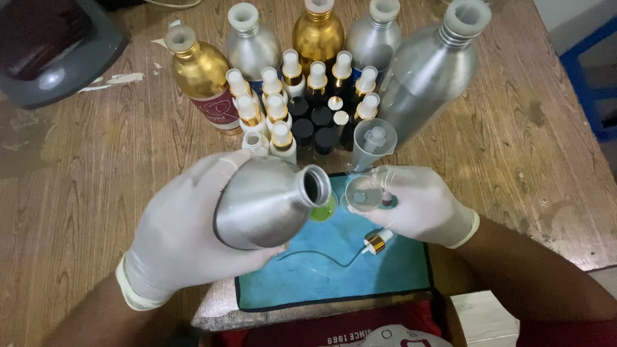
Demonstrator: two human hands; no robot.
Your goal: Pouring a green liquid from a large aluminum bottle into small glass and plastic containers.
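gloved left hand (177,238) fingers wrap a tilted silver bottle (267,202); right hand (418,202) fingers pinch a half-hidden funnel (364,193).

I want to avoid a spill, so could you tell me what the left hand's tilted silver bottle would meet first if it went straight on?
The left hand points the silver bottle rightward. Its mouth would probably first meet the small clear funnel that the right hand holds, though depth is unclear.

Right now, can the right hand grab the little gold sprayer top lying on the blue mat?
Probably not yet: the right hand is busy holding a small clear funnel. The gold spray cap lies just below it on the blue mat, uncovered.
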